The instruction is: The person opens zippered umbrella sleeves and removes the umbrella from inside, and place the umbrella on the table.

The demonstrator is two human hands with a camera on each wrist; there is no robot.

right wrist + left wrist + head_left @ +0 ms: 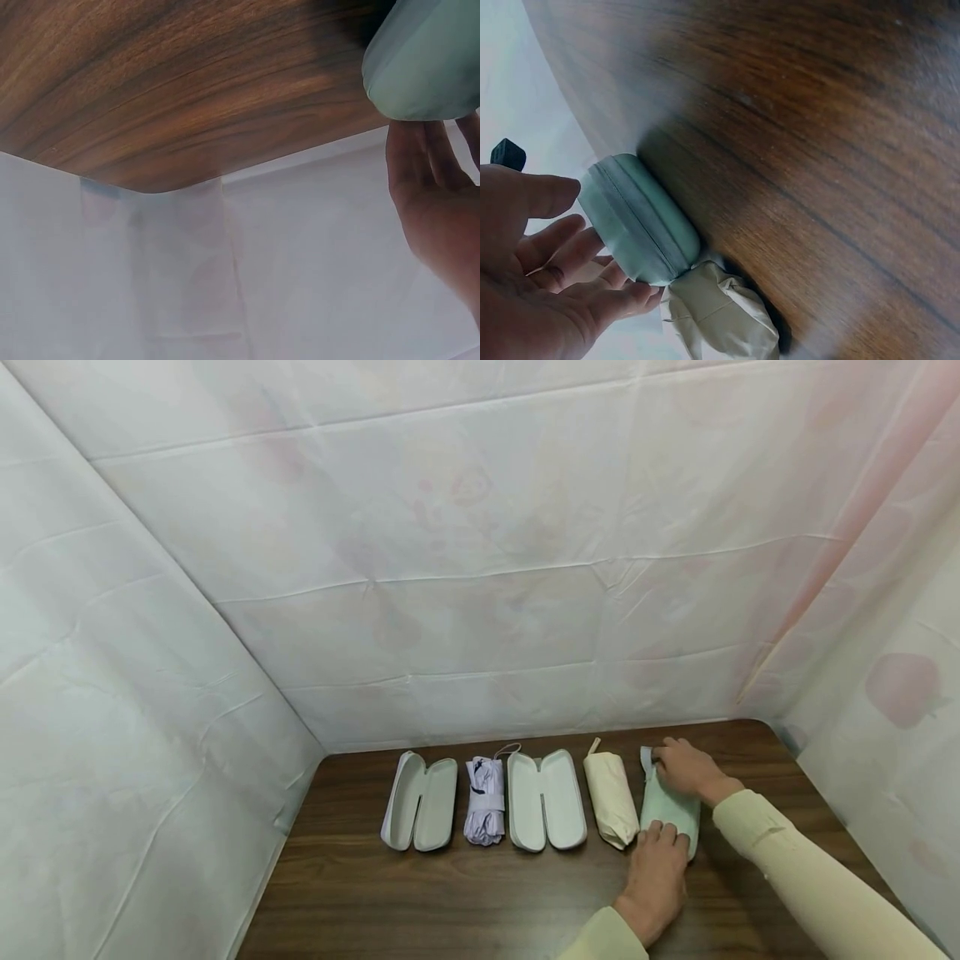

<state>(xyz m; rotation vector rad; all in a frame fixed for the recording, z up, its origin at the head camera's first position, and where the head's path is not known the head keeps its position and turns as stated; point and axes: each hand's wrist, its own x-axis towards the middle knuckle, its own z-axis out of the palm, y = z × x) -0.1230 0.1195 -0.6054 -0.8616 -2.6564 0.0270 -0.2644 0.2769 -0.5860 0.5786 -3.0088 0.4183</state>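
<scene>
A pale green zippered case (671, 810) with a light loop at its far left corner lies at the right end of a row. My left hand (656, 881) rests with fairly straight fingers on its near end; in the left wrist view the thumb and fingers (544, 199) spread over its upper face above the grey zipper. On its far end lies my right hand (690, 768). The right wrist view shows fingers (427, 146) extended against the case's edge, their tips hidden. Just left of the case is a cream folded umbrella (611, 797) with a strap.
Further left stand an open glasses case (562, 802), a lavender folded umbrella (485, 802) with a wrist cord, and another open glasses case (435, 806). The dark wooden table (420, 902) backs onto a pale patterned sheet (480, 635), which also hangs at both sides.
</scene>
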